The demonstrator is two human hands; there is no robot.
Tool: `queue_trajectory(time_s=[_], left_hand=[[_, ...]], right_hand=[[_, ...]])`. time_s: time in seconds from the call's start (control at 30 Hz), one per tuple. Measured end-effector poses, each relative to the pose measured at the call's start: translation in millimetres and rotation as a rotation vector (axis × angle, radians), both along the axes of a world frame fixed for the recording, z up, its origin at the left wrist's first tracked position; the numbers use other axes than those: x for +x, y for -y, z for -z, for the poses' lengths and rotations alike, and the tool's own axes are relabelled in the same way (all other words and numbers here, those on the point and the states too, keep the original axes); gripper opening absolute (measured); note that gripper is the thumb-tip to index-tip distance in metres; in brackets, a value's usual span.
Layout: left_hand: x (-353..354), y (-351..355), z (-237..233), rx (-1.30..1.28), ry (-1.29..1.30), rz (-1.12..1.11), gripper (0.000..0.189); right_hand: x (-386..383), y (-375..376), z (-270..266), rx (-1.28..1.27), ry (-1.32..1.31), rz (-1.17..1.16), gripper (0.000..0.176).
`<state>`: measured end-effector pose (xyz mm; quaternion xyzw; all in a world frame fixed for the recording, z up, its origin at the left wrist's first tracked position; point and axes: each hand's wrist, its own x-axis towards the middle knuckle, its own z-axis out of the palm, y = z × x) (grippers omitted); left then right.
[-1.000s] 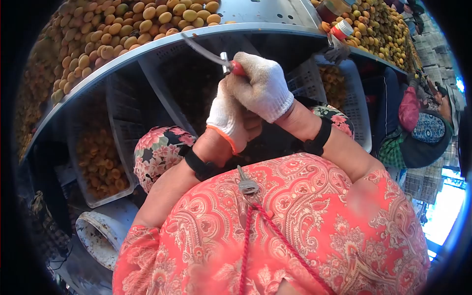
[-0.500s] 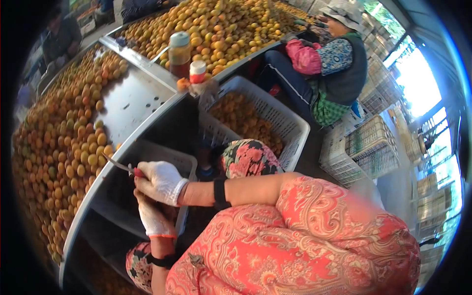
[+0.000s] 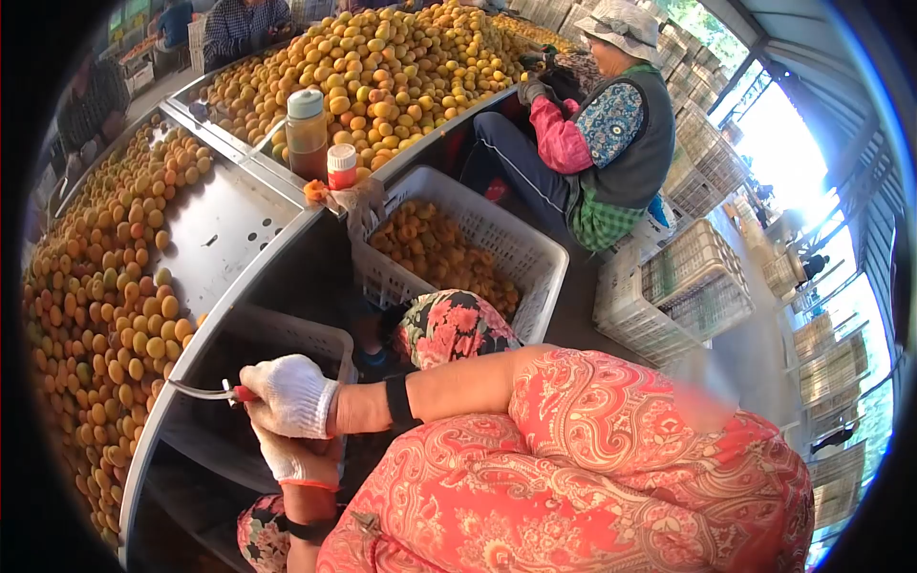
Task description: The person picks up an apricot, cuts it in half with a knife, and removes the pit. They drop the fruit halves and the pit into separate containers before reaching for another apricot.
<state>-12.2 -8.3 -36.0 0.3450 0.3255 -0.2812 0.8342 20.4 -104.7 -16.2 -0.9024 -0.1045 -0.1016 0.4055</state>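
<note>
My right hand [image 3: 289, 394], in a white knit glove, is closed round the red handle of a small knife [image 3: 201, 392]. Its curved metal blade points left and overlaps the rim of the metal sorting table [image 3: 153, 420] in view. Just below, touching the right hand, is my gloved left hand [image 3: 294, 460]. Its fingers look curled and are mostly covered, so anything inside them is hidden. Both hands are above a grey plastic crate [image 3: 325, 334] under the table edge. Many orange-yellow apricots [image 3: 124, 325] lie on the table to the left of the knife.
A white crate [image 3: 549, 263] of halved fruit stands beside my knee. A bottle [image 3: 307, 134] and a red-and-white jar [image 3: 341, 167] stand on the table's corner. A co-worker [image 3: 611, 143] sits at the far bin; stacked crates [image 3: 702, 277] are on the right.
My view has shifted, so the surroundings appear further left. The right hand has moved down closer over the left, and the knife blade has turned from pointing up-left to nearly level.
</note>
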Motion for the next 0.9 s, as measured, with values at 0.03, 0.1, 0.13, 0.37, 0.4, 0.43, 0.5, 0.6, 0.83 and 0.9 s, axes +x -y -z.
queue_trajectory(time_s=[0.03, 0.1, 0.13, 0.37, 0.4, 0.43, 0.5, 0.6, 0.83, 0.9], left_hand=[[-4, 2, -3, 0.002, -0.013, -0.003, 0.064], [-11, 5, -8, 0.087, -0.001, 0.034, 0.066], [-9, 1, 0, 0.039, -0.011, 0.049, 0.065], [-10, 9, -1, -0.126, -0.032, 0.009, 0.047], [-10, 9, 2, -0.157, -0.011, 0.004, 0.047], [-10, 7, -6, -0.209, -0.036, 0.022, 0.047], [-6, -1, 2, -0.281, 0.045, 0.131, 0.051], [3, 0, -15, -0.155, 0.105, 0.156, 0.058], [13, -14, -2, -0.191, 0.162, 0.019, 0.039], [13, -13, -10, -0.117, 0.148, -0.123, 0.033]], right_hand=[[0, 1, -2, -0.017, 0.01, -0.035, 0.017], [0, 5, -1, -0.019, 0.032, -0.058, 0.017], [0, 7, -2, -0.039, 0.047, -0.109, 0.017], [9, 14, -1, -0.072, 0.241, -0.323, 0.017], [11, 17, -2, -0.079, 0.249, -0.361, 0.017], [13, 19, -4, -0.083, 0.262, -0.405, 0.017], [15, 22, 0, -0.042, 0.307, -0.39, 0.017], [20, 32, 0, -0.078, 0.447, -0.35, 0.022], [10, 35, -10, -0.179, 0.144, -0.306, 0.028], [10, 36, -17, -0.172, 0.01, -0.366, 0.029]])
